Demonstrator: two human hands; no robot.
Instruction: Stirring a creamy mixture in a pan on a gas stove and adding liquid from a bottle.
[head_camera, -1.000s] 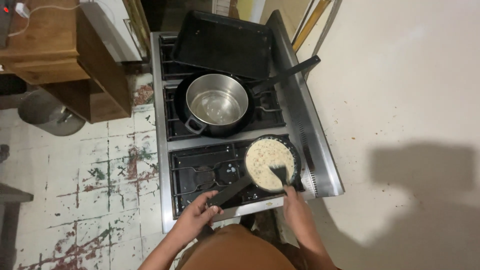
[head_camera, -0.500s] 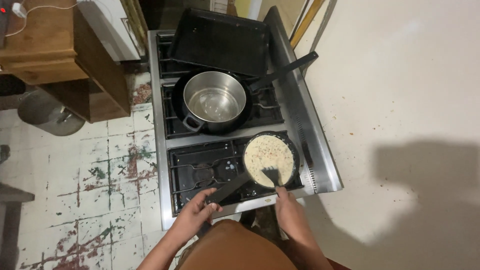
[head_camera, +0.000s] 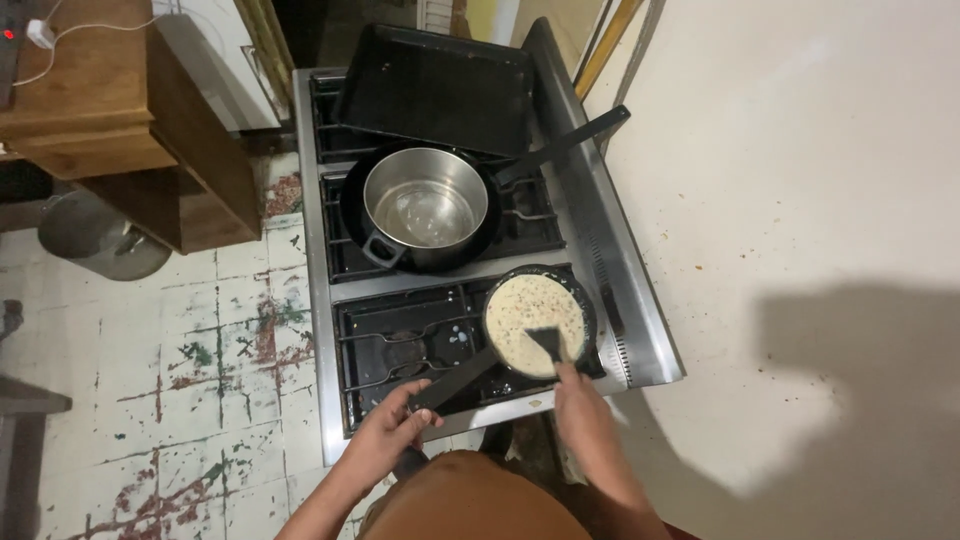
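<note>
A small black frying pan (head_camera: 590, 310) sits on the near right burner of a steel gas stove (head_camera: 320, 300). It holds a pale round omelette or batter (head_camera: 525, 310) speckled with dark flecks. My left hand (head_camera: 390, 430) grips the pan's long black handle (head_camera: 455, 380) at its near end. My right hand (head_camera: 580, 405) holds a black spatula (head_camera: 550, 345) whose blade rests on the near right part of the food.
A steel pot (head_camera: 425, 205) stands inside a larger black pan with a long handle (head_camera: 560, 148) on the middle burners. A black baking tray (head_camera: 435, 85) lies at the back. A wooden cabinet (head_camera: 100, 100) and a metal bucket (head_camera: 95, 240) stand left on worn tiles.
The spatula blade has slid a little across the near edge of the food. My left hand keeps its hold on the pan handle.
</note>
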